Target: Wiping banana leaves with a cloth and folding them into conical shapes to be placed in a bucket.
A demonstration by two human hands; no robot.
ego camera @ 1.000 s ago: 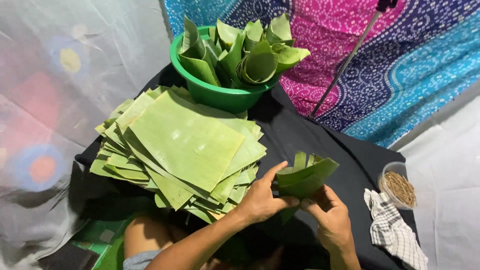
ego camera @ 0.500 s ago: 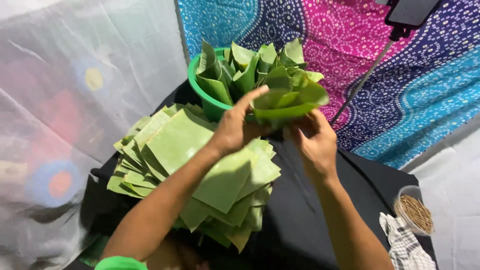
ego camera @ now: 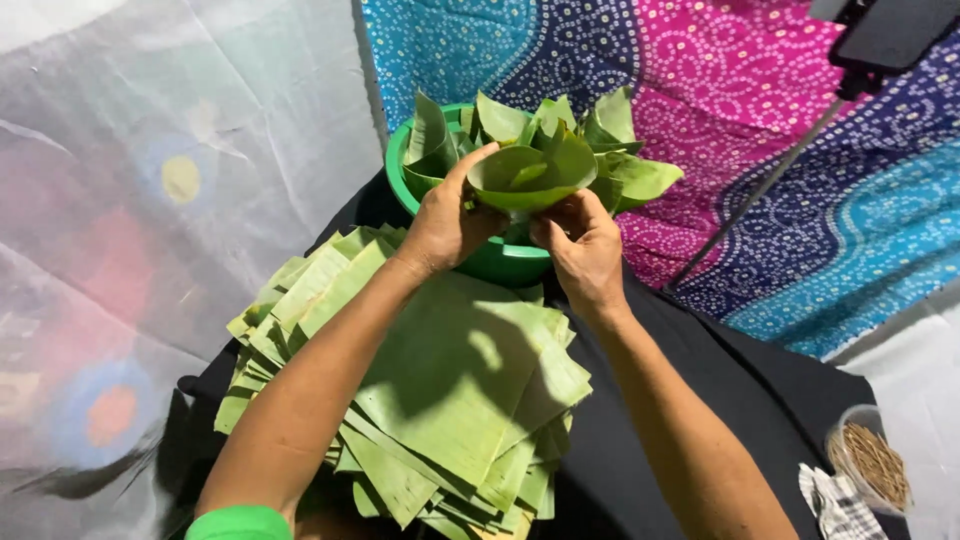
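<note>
Head view: both arms reach away from the camera toward twelve o'clock, over a black cloth (ego camera: 640, 440) that covers the work surface. The left hand (ego camera: 447, 222) and the right hand (ego camera: 585, 250) together hold a folded leaf cup (ego camera: 532, 178), a green banana-leaf piece shaped into a shallow bowl. The left fingers curl around its rim at the cup's nine o'clock side, thumb up along the edge; the right hand pinches it from below at about five o'clock. Both hands are closed narrowly on the cup, not spread.

The cup sits just above the near edge of a green plastic basin (ego camera: 490, 258), which is already filled with other leaf cups (ego camera: 610, 150) standing nested and tilted against one another. The held cup touches or nearly touches those at its back; I cannot tell which.

At six to eight o'clock from the hands lies a thick stack of flat leaf squares (ego camera: 450, 400), fanned out unevenly, under the forearms. At four o'clock, well apart, a small clear tub of thin sticks (ego camera: 868, 462) stands beside a checked cloth (ego camera: 838, 505). A patterned fabric (ego camera: 700, 110) hangs behind, with a dark stand (ego camera: 880, 40) at one o'clock.

Judged from this, the step in hand is setting a finished cup among the others. That calls for a gap in the pile and a gentle release so the fold holds.
</note>
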